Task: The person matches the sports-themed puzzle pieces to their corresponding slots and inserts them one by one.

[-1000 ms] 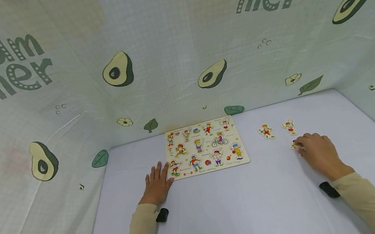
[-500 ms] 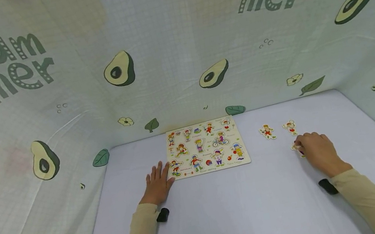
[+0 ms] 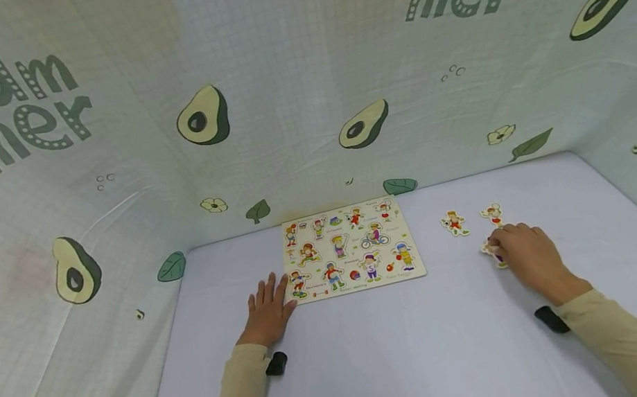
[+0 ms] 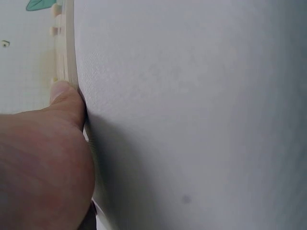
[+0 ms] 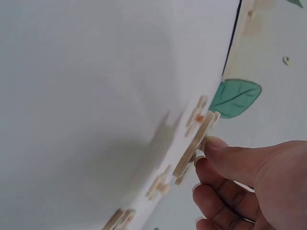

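My right hand [image 3: 530, 259] pinches a flat wooden puzzle piece [image 3: 494, 252] between thumb and fingertips. The right wrist view shows this piece [image 5: 194, 148] edge-on, raised over the white table with a shadow beside it. The piece's printed figure is mostly covered by my fingers. At the left, my left hand [image 3: 265, 311] rests with spread fingers against the lower left corner of a wooden puzzle board [image 3: 328, 294] printed with children playing sports. Its thumb [image 4: 64, 98] lies on the board's front edge in the left wrist view.
Two loose puzzle pieces lie just beyond my right hand: a soccer player [image 3: 453, 223] and a racket player [image 3: 492, 214]. Behind the white table [image 3: 407, 352] hangs a cloth [image 3: 275, 93] with avocado and leaf prints, which also runs along both sides.
My right hand has lifted the puzzle piece and shifted slightly left with it. The left hand and the board stay in place.
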Motion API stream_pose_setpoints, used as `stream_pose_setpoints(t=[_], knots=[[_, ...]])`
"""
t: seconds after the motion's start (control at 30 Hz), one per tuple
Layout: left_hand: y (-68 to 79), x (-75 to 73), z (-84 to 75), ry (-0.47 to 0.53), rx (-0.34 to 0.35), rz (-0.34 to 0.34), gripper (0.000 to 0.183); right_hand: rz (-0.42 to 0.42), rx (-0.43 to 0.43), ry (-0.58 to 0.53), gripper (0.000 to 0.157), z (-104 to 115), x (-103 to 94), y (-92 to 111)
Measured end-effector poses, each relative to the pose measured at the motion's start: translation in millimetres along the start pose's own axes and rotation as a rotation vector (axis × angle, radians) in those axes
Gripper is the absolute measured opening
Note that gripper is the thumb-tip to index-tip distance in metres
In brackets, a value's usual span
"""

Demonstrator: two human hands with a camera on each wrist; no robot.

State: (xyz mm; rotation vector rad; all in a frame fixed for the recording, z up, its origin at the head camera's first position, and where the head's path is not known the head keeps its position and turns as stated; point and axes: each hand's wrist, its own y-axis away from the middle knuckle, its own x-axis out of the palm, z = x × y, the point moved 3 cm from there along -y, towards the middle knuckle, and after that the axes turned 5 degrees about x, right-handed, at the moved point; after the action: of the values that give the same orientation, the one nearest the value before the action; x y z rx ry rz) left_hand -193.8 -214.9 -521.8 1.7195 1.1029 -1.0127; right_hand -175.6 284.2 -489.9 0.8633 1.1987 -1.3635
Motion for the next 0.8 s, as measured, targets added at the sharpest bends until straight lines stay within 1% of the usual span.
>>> stream_pose_setpoints(t=[0.07, 0.37, 0.5, 0.7, 0.8], knots=[[0.2, -0.3, 0.0, 0.003, 0.006, -0.006, 0.064, -0.003, -0.012, 0.0, 0.012, 7.1, -1.7, -1.5], [0.2, 0.1, 0.4, 0.005, 0.005, -0.002, 0.065, -0.079, -0.107, -0.024, 0.012, 42.7, -2.9, -6.8], [0.5, 2.0, 1.7, -0.002, 0.001, -0.002, 0.066, -0.072, -0.129, -0.022, 0.013, 61.7, -0.1, -10.7], [-0.3, 1.3, 2.5, -0.001, 0.012, -0.007, 0.065, -0.017, -0.135, -0.007, 0.017, 90.1, 8.5, -18.7], [-0.1, 0.9, 2.3, 0.011, 0.019, -0.017, 0.064, -0.023, -0.168, -0.013, 0.017, 103.2, 13.4, -21.9]])
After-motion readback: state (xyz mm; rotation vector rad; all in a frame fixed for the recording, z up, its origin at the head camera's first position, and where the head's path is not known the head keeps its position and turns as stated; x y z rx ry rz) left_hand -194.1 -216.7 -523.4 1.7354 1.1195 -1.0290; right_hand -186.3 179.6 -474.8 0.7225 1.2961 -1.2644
